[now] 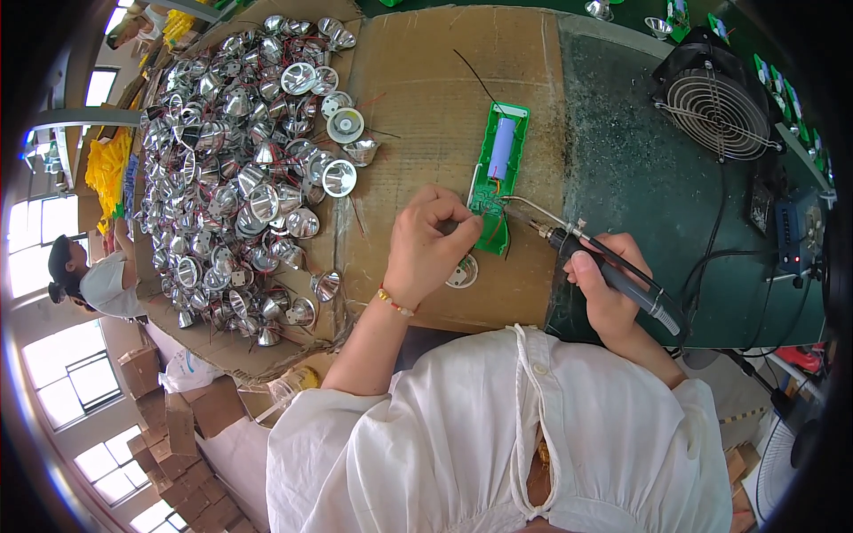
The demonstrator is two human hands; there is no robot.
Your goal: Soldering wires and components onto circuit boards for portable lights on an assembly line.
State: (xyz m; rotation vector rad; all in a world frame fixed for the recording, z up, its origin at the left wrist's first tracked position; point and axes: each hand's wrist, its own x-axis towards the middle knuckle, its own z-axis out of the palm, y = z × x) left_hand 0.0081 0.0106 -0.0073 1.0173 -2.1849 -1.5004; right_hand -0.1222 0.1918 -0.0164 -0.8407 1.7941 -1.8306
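My right hand (609, 298) grips a soldering iron (647, 305) with a thin metal feed tube along it. The iron's tip reaches the green circuit board (488, 202) in a green plastic housing (494, 242). A lilac cylindrical battery (503, 147) lies in the housing's upper part, and a dark wire sticks out past its far end. Over the board's left edge, my left hand (426, 238) is closed in a pinch; what sits between its fingertips is too small to make out. Partly under that hand, a silvery reflector (463, 273) lies on the cardboard (418, 98).
A big heap of silvery reflectors (235, 178) with thin wires covers the left side. At the right stand a fan with a wire guard (721, 114) and a blue box (797, 233) with cables. A person (105, 280) is at the far left, near stacked cartons (182, 471).
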